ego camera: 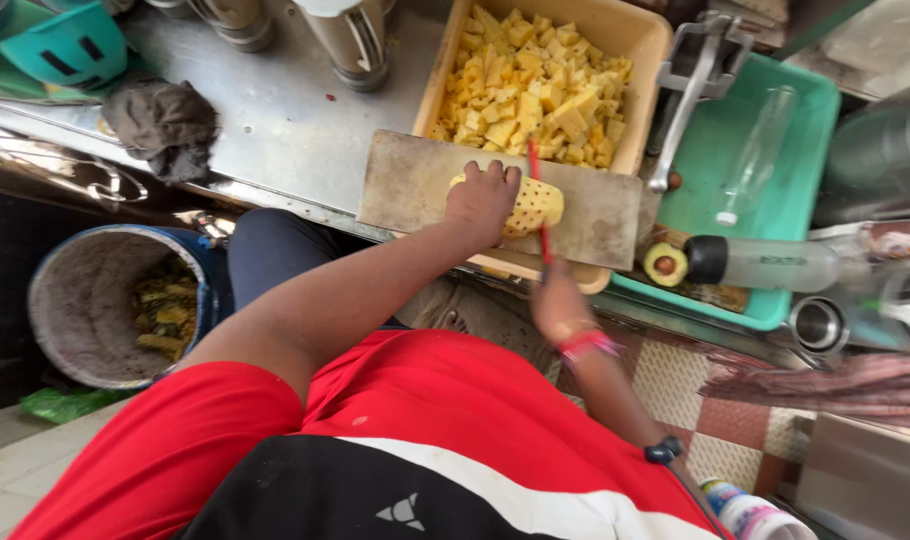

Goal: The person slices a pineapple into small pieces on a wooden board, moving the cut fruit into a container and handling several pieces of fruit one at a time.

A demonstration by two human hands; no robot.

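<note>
A peeled pineapple [533, 205] was seen lying on its side on a worn cutting board [415, 185], the board resting across the near rim of a tan tub [647, 60]. The left hand [483, 200] was pressed down on the fruit's left part, fingers curled together over it. The right hand [558, 305], at 6 o'clock of the fruit, was closed around the handle of a red knife [538, 200]; the blade was held upright across the pineapple. A pink band was noted on the right wrist.

Yellow pineapple chunks [535, 90] were piled in the tub at 12 o'clock of the board. A green tray [775, 160] stood at 3 o'clock, with a cut fruit end [665, 265] and a lying bottle [775, 265] at its near edge. A dark rag [163, 125] lay on the steel counter at 9 o'clock. A blue bucket [210, 290] holding peel scraps [165, 315] stood at 8 o'clock, below the counter.
</note>
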